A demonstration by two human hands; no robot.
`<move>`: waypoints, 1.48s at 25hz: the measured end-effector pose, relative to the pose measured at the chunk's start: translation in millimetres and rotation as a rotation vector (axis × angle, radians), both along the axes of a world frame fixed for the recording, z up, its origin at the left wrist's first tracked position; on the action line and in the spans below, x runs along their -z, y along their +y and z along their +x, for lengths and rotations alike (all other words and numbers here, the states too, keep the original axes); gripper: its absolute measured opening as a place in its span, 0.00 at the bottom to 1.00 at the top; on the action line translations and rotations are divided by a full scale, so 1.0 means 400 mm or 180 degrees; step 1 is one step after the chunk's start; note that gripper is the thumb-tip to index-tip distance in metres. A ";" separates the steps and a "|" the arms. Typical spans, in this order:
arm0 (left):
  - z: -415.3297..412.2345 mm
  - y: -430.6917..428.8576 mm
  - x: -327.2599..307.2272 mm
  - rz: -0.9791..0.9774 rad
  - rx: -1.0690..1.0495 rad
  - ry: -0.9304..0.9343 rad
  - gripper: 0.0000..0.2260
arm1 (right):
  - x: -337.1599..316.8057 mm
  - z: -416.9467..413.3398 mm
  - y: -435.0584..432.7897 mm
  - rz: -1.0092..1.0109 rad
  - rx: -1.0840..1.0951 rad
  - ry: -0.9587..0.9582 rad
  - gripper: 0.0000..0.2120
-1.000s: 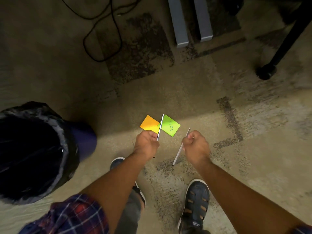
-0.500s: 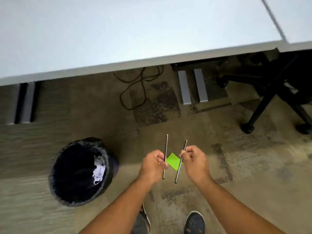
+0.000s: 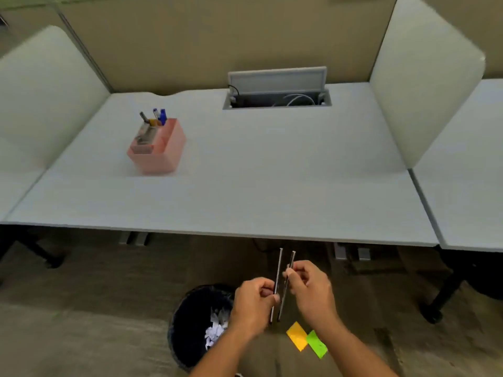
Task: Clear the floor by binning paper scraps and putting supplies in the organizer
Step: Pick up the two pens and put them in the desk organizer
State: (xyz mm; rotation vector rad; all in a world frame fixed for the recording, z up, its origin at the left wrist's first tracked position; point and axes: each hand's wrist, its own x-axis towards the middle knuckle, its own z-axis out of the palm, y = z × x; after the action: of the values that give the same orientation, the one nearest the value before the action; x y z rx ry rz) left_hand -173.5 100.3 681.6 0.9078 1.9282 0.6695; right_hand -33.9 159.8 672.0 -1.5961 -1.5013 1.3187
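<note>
I hold two thin dark sticks, pens or pencils by the look of them, one per hand, both near upright and almost parallel, just apart. My left hand [image 3: 254,302] pinches the left stick [image 3: 276,284] between thumb and curled fingers; my right hand [image 3: 309,291] pinches the right stick [image 3: 287,284] the same way. Blur prevents me telling which kind of supply they are.

On the carpet at 5 o'clock from my hands lie two sticky notes, touching: one orange note [image 3: 297,335], one green note [image 3: 316,344], the green partly covered by my right forearm. At 8 o'clock stands one black-lined bin [image 3: 187,325] holding white paper scraps [image 3: 216,329]; my left forearm hides its near right rim.

Beyond, at 12 o'clock, the desk [image 3: 245,186] edge lies between me and the rest. One pink organizer [image 3: 156,145] stands on it at 11 o'clock, well apart from my hands, with several pens upright in its rear compartment; the count is unclear. One open cable hatch [image 3: 277,89] sits at the desk's far edge. Chair legs show at both sides, cut off by the desk.
</note>
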 end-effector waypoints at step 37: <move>-1.035 0.558 -0.373 0.0667 -0.1213 0.0962 0.10 | -0.447 -1.122 0.803 0.0512 -0.1094 0.0385 0.03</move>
State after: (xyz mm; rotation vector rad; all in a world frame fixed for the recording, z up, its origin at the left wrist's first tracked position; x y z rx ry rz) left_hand -587.7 323.7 830.8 0.8082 2.3664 1.0193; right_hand -482.7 481.0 850.8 -1.1725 -1.8108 1.4058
